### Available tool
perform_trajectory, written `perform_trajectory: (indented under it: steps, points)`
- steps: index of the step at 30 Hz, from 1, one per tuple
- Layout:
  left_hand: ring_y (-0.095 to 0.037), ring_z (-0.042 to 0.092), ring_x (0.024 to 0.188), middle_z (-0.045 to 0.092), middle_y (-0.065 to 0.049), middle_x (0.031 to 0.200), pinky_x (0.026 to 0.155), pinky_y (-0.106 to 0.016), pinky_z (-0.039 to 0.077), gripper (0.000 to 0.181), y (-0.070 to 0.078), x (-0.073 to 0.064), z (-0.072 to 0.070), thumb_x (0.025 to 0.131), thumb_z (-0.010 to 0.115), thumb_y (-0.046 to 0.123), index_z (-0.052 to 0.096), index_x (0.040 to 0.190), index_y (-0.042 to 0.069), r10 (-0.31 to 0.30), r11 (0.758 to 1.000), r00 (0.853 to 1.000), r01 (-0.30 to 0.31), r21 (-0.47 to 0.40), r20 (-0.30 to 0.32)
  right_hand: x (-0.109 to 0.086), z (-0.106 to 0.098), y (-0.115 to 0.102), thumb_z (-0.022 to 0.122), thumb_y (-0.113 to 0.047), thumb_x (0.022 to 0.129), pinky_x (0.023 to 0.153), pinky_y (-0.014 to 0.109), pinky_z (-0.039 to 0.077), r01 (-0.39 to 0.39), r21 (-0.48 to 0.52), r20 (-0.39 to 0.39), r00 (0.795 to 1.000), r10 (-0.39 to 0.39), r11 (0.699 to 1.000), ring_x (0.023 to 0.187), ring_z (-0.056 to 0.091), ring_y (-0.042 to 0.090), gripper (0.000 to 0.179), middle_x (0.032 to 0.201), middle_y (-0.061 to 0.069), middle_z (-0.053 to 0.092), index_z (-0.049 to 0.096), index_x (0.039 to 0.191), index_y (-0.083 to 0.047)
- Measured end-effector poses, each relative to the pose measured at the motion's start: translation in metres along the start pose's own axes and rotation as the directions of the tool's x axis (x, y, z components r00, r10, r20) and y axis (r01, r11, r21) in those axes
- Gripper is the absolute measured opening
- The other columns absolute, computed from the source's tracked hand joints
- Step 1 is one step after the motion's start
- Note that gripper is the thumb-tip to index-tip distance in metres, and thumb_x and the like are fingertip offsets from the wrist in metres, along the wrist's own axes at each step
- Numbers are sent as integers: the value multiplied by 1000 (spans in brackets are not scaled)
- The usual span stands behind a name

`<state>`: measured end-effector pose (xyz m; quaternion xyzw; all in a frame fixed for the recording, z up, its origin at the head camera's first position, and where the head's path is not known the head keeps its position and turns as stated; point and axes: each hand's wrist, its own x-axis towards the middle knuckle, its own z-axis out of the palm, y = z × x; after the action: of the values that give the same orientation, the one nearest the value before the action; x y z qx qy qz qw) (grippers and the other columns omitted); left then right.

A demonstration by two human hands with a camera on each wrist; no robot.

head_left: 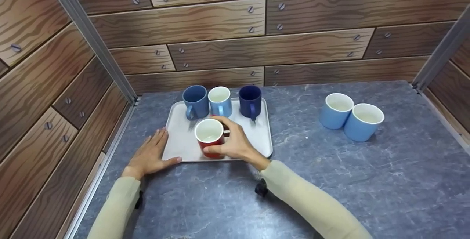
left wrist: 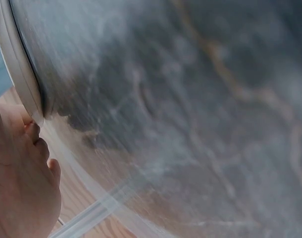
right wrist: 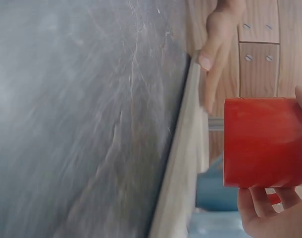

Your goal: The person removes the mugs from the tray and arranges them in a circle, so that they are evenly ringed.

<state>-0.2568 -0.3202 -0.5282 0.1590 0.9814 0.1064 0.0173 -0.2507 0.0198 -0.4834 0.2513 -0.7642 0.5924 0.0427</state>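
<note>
My right hand (head_left: 235, 141) grips a red mug (head_left: 211, 150) with a white inside, thumb on the near side and fingers round the far side. In the right wrist view a gap shows between the mug's base (right wrist: 230, 144) and the tray, so it is held just above. The pale tray (head_left: 180, 143) carries a grey-blue mug (head_left: 196, 103), a light blue mug (head_left: 221, 108) and a dark navy mug (head_left: 249, 101) along its far side. At the tray's near left corner my left hand (head_left: 150, 156) lies with straight fingers, touching the edge.
Two light blue cups (head_left: 333, 116) (head_left: 360, 127) stand side by side on the grey marbled table (head_left: 293, 180), right of the tray. Wood-patterned walls (head_left: 220, 55) close off the back and both sides, with metal posts (head_left: 91, 37) at the corners.
</note>
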Motion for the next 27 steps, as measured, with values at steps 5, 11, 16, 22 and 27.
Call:
perform_trajectory:
  steps: [5,11,16,22,27]
  points:
    - [-42,18,165,21,-21,177,134,-60,17,121,-2,-5,0,87,63,81,25,168,-2,-6,1000,1000,6,-1,-11,-13,-22,-8,101,-25,66,94,40,59,12,-15,-24,1000,-12,1000,106,71,23,92,127,9,73,60,146,-6]
    - [-42,17,165,19,-22,177,134,-60,16,121,-1,-6,3,88,62,81,23,168,-2,-6,1000,1000,6,2,11,-33,-50,-11,102,-24,65,95,42,60,42,-26,-66,997,-43,999,109,71,24,92,129,9,72,60,145,-5]
    - [-42,16,165,18,-21,177,134,-60,16,121,3,-2,3,89,61,81,22,168,-2,4,1000,1000,-4,-7,20,-54,-74,-10,101,-19,66,94,41,61,35,-16,-105,994,-36,999,112,70,26,89,127,11,73,61,144,-4]
    - [-42,16,165,18,-21,177,134,-60,15,121,1,0,-1,89,61,81,22,168,-2,-3,1000,1000,3,10,13,-68,-102,-3,100,-15,68,90,36,61,14,-13,-156,988,-16,1000,113,69,28,87,127,12,73,61,145,-3]
    - [-43,15,165,17,-21,178,134,-60,15,122,0,1,0,89,60,83,21,169,-2,-1,1000,1000,1,10,19,-76,-125,8,100,-11,67,90,35,60,-23,-22,-222,975,17,999,113,68,27,85,127,13,74,62,143,-3]
